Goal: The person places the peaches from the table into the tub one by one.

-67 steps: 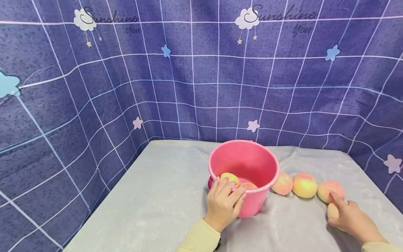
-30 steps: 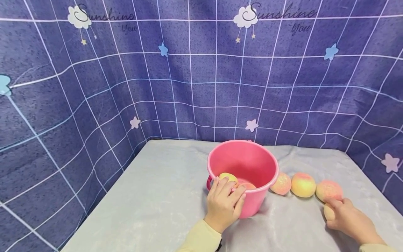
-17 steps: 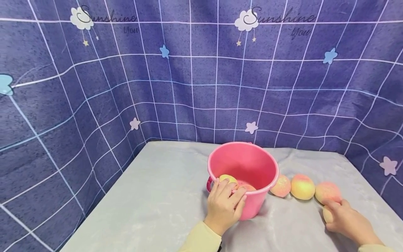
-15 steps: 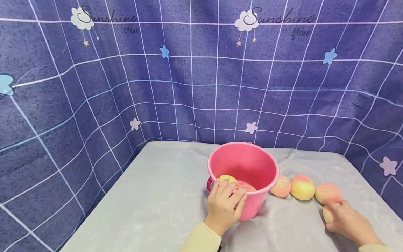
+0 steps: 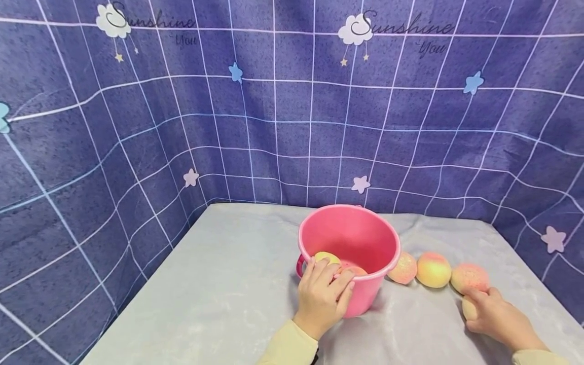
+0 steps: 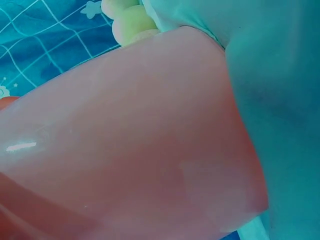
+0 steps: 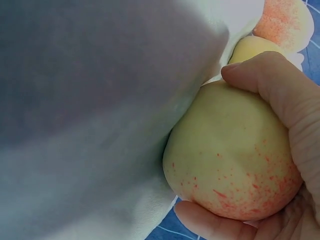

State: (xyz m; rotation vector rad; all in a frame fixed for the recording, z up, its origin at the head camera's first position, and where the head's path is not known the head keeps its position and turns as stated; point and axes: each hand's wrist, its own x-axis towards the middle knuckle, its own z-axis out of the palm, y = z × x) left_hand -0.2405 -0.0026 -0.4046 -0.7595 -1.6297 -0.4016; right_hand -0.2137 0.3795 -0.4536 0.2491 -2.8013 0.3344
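A pink bucket [image 5: 365,296] stands on the table, with a yellow peach [image 5: 327,257] and a reddish peach [image 5: 355,271] low inside it. My left hand [image 5: 321,299] grips its near rim, fingers over the edge and thumb along the outside. At the right, my right hand [image 5: 499,317] holds a pale peach [image 7: 230,150] speckled with red, thumb on one side and fingers on the other. This peach rests on the cloth, largely covered by the hand in the head view. Just behind it lies a pinkish peach [image 5: 470,278], close to the index finger.
Between bucket and right hand, a yellow-red peach [image 5: 433,270] and a speckled peach [image 5: 402,268] continue the row. A grey-white cloth [image 5: 205,294] covers the table. Behind and to the left hangs a blue gridded curtain [image 5: 255,137] with stars.
The right index finger, earlier stretched onto the pinkish peach, has drawn in toward the pale one. The left hand keeps its place on the rim; the head view has shifted slightly.
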